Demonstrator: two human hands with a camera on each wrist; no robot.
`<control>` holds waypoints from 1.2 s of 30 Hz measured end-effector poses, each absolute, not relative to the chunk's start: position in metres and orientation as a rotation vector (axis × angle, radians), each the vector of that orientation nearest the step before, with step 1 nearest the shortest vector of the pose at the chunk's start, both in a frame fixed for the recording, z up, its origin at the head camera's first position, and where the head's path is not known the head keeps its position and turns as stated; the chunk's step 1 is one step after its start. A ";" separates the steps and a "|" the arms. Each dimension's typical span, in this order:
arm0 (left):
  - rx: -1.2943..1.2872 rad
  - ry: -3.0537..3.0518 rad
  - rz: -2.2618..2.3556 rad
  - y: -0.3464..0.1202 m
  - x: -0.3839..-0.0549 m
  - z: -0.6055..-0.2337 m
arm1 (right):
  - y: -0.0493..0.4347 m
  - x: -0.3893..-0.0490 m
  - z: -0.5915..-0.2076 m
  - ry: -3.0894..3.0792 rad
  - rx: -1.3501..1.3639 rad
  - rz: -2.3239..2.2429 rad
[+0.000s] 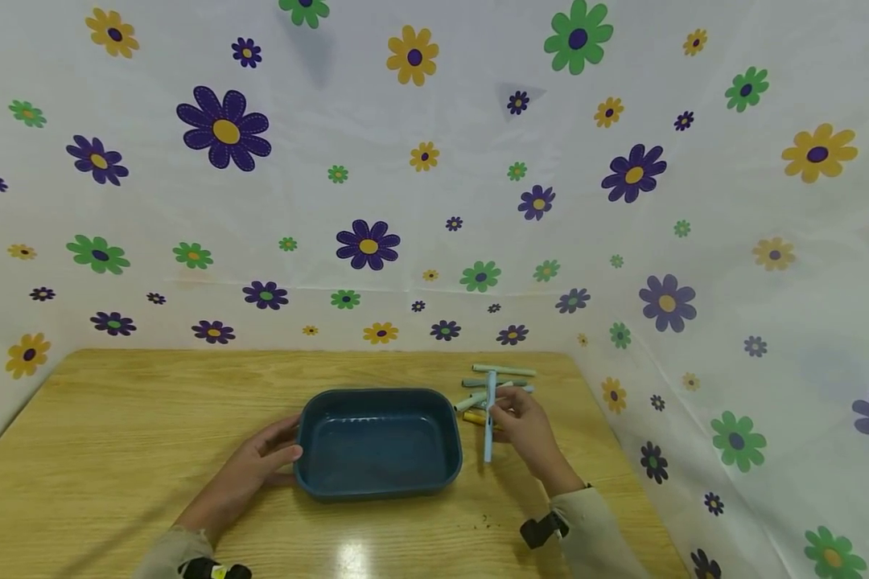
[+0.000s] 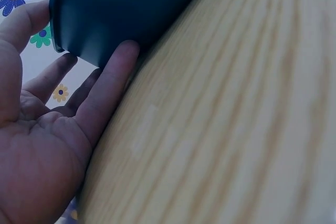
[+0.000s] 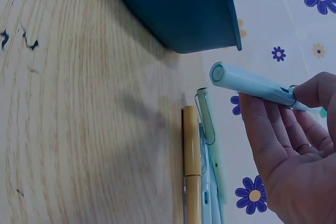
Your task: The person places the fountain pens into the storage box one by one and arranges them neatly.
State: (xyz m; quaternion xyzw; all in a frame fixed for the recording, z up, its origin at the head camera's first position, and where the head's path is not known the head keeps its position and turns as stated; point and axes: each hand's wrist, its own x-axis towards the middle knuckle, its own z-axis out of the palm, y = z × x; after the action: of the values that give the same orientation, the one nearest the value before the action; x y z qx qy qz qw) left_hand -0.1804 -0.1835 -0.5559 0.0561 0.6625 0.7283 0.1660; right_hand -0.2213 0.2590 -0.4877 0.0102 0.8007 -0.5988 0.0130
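Observation:
A dark blue rectangular plastic bin point(image 1: 376, 454) stands on the table. My left hand point(image 1: 257, 462) is at its left side; in the left wrist view, the extended fingers point(image 2: 113, 80) touch the bin's outer wall. On the right, my right hand point(image 1: 525, 426) pinches a light blue pen point(image 3: 252, 83) between thumb and fingers. It is held above the table, apart from the bin. Several more pens lie behind and below that hand, among them a yellow pen point(image 3: 192, 150), a pale green pen point(image 3: 208, 119) and a grey-green pen point(image 1: 478, 383), partly hidden by the hand.
The wooden table point(image 1: 152, 418) extends left of the bin and in front of it. Small dark specks point(image 1: 485, 523) mark its surface near the right wrist. A white cloth with printed flowers point(image 1: 471, 233) hangs behind and on the sides.

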 end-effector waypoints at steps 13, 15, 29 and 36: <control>0.162 1.917 2.061 -0.184 -0.183 -0.558 | 0.245 -0.210 -0.468 2.448 -0.021 -1.927; 0.163 1.922 2.055 -0.184 -0.183 -0.559 | 0.240 -0.208 -0.464 2.450 -0.040 -1.931; 0.153 1.953 2.036 -0.183 -0.180 -0.556 | 0.210 -0.200 -0.450 2.330 -0.122 -1.937; 0.134 1.954 2.026 -0.183 -0.180 -0.554 | 0.193 -0.200 -0.453 2.365 -0.136 -1.849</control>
State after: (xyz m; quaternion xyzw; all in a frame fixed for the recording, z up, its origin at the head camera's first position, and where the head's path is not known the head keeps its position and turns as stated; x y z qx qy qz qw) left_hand -0.1798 -0.1830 -0.5537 0.0469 0.6842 0.7097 0.1613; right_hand -0.2003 0.1932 -0.4530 -0.0451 0.7852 -0.6138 0.0684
